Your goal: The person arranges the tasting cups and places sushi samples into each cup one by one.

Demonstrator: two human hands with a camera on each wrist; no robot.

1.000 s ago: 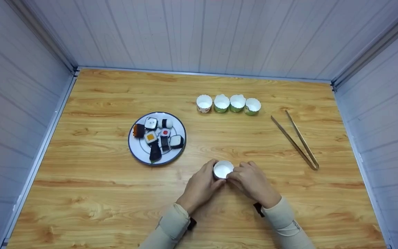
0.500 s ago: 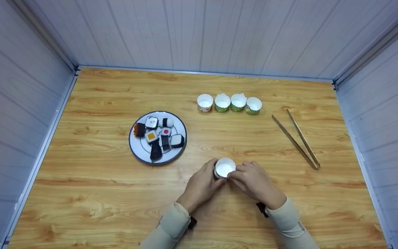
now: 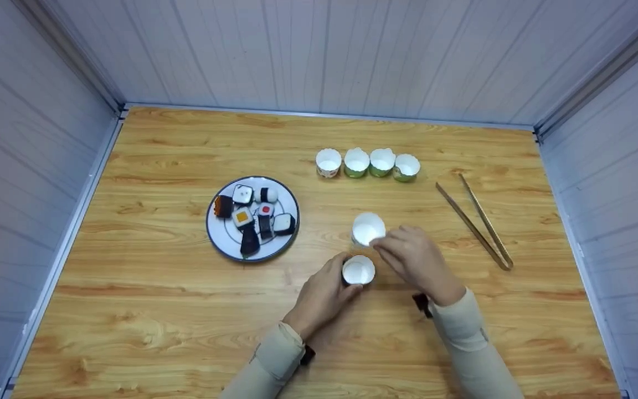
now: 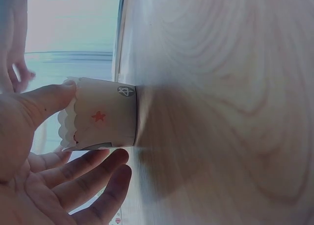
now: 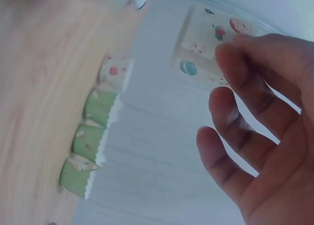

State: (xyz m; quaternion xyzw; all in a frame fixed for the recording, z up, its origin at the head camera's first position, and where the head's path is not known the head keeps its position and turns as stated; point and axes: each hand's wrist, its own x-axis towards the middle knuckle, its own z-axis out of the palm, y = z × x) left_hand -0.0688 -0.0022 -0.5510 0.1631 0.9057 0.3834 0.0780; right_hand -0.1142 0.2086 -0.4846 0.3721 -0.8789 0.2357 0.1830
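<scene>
My left hand (image 3: 322, 296) holds a white paper baking cup (image 3: 359, 270) upright at the table's near middle. In the left wrist view, the thumb lies over the scalloped rim of this cup (image 4: 105, 114), which has star prints, and the fingers curl along its other side. Just beyond it, my right hand (image 3: 414, 260) pinches the rim of another paper baking cup (image 3: 368, 227) between thumb and forefinger. Colourful prints cover this raised cup (image 5: 208, 43) in the right wrist view, where the other fingers are spread apart.
Several paper cups stand in a row at the back, one red-and-white (image 3: 328, 163) and the others green (image 3: 356, 163). A blue-rimmed plate (image 3: 219, 244) with several sushi pieces (image 3: 250, 241) is on the left. Metal tongs (image 3: 474, 224) lie splayed at right. Panel walls enclose the table.
The right hand has lifted one cup out of the other and moved it away from me, towards the back row. The left hand stays in place, holding the lower cup.
</scene>
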